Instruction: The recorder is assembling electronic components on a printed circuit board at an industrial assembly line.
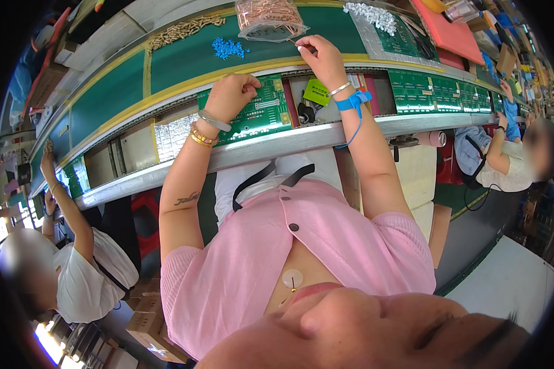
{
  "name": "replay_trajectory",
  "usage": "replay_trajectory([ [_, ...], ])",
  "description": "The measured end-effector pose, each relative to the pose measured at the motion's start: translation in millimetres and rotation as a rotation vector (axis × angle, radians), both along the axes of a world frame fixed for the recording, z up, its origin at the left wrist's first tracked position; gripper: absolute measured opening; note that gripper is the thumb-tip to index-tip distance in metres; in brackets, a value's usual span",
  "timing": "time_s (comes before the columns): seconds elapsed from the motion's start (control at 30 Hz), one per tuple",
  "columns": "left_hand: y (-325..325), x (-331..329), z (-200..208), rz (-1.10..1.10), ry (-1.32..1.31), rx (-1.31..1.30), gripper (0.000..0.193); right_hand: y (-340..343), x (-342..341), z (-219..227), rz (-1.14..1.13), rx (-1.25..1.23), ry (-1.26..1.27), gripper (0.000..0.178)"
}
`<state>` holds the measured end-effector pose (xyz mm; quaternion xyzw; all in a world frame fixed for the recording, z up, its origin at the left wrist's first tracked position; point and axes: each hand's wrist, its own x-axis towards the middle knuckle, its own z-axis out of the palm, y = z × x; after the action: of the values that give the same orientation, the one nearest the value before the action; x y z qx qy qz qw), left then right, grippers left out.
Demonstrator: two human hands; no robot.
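My left hand (231,98) hovers over the left part of a green circuit board (268,107), its fingers curled and pressed together. Whatever they pinch is hidden. The board has rows of holes and light markings, and lies in the rail track in front of me. My right hand (323,61) is farther forward, at the near right edge of a clear plastic bag (271,21) of copper-coloured pieces. Thumb and forefinger meet there, and what is between them is too small to name. A blue wrist strap (354,100) with a cord circles my right wrist.
Beyond the track lie brass-coloured parts (184,32), blue parts (229,48) and white parts (372,17) in piles. A lime-green box (316,91) sits right of the board. More boards (437,92) line the track rightward. Co-workers sit at left (86,277) and right (505,154).
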<state>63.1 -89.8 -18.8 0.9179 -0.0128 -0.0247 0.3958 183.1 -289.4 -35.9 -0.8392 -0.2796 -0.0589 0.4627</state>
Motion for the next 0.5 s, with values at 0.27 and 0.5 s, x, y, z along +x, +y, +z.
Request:
replay_trajectory([
  [0.27,2.1,1.1,-8.5,-0.002,-0.061,0.063,0.016,-0.2,-0.6,-1.6,0.025,0.000,0.019,0.010],
  [0.5,-0.3,-0.1,-8.9,0.015,-0.066,0.019,0.014,-1.5,-0.3,-3.0,0.040,-0.037,0.027,0.014],
])
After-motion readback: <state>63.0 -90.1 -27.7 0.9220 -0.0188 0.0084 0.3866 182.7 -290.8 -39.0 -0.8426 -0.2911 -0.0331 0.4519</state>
